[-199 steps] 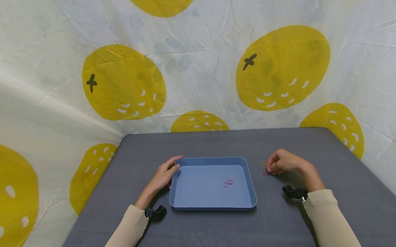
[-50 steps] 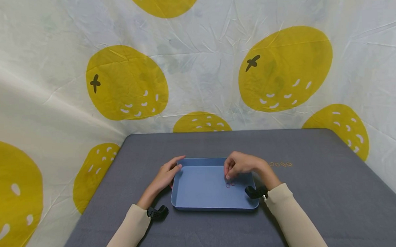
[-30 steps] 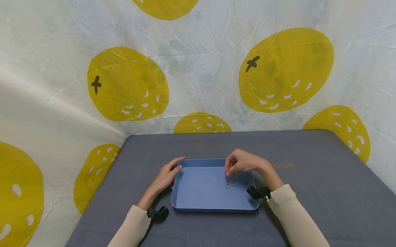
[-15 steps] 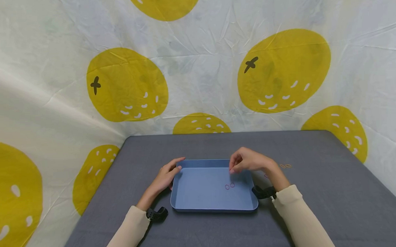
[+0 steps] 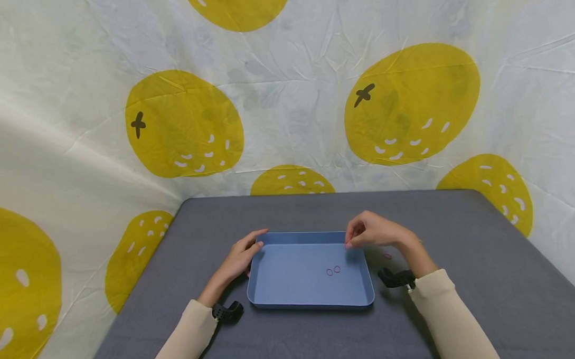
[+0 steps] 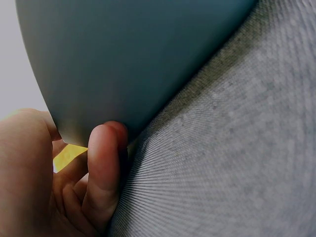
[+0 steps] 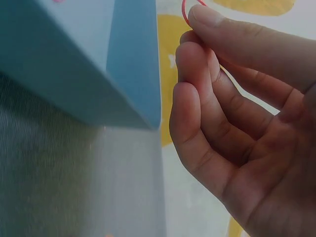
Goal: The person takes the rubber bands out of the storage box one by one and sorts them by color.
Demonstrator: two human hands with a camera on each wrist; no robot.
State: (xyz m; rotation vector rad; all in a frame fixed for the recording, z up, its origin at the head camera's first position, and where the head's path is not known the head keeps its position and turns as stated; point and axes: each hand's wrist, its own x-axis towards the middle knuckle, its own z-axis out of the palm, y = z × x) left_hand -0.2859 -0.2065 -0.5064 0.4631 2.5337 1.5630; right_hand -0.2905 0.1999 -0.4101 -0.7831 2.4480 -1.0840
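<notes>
My left hand (image 5: 240, 255) holds the left edge of a blue tray (image 5: 291, 285), thumb on the rim and fingers outside the wall. In the left wrist view the fingers (image 6: 104, 158) curl against the tray's corner. Over the tray's far right corner, my right hand (image 5: 377, 231) pinches a thin red rubber band (image 7: 183, 11) between thumb and fingertip, clearest in the right wrist view. Two red rubber bands (image 5: 336, 269) lie side by side inside the tray. Another red rubber band (image 5: 388, 256) lies on the table right of the tray, close to my right wrist.
The grey cloth-covered table (image 5: 293, 338) spreads around the tray. A pale curtain (image 5: 290, 116) with yellow fruit prints hangs behind it. Orange rubber bands seen earlier to the right are now mostly hidden by my right hand and wrist.
My right hand went from the table at the right into the tray, then rose with a red rubber band and drew back to the right. My left hand has stayed on the tray.
</notes>
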